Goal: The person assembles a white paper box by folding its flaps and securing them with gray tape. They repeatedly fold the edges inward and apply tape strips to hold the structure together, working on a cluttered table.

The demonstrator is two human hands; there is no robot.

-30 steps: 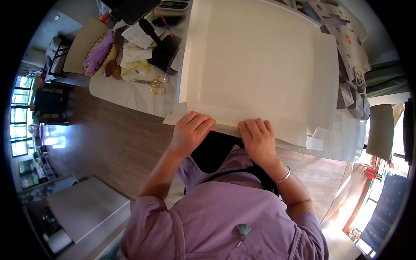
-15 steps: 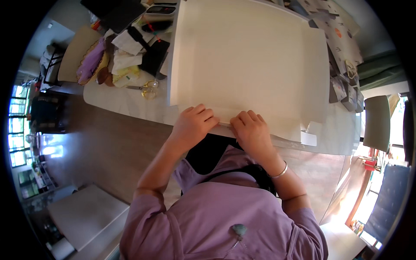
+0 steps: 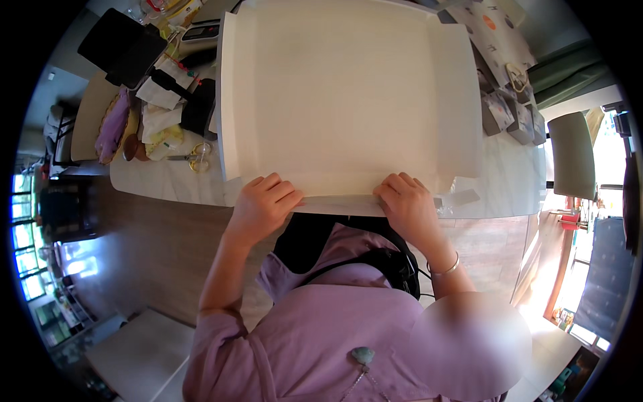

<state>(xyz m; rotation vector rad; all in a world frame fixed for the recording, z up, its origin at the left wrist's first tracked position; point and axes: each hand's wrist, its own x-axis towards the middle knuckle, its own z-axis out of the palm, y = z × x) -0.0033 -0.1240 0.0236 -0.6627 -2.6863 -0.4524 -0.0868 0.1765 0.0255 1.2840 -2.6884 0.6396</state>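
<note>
A large white cardboard sheet (image 3: 338,100), with raised flaps along its sides, covers the middle of the table. My left hand (image 3: 264,208) grips its near edge toward the left corner, fingers bent over the flap. Farther right on the same edge, my right hand (image 3: 407,204) holds the flap in curled fingers. Between the hands the near flap (image 3: 341,199) shows as a narrow strip along the table's front. The thumbs are mostly hidden. A small pale tab (image 3: 461,197) sticks out at the near right corner.
Gold-handled scissors (image 3: 199,158) lie on the marble-look table (image 3: 171,182) left of the sheet. Behind them are papers, a black stand (image 3: 199,107) and a basket with purple cloth (image 3: 112,128). Several small grey boxes (image 3: 519,122) stand at the right.
My hands have moved apart along the near edge, left hand leftward and right hand slightly rightward. The whole scene has shifted left in view.
</note>
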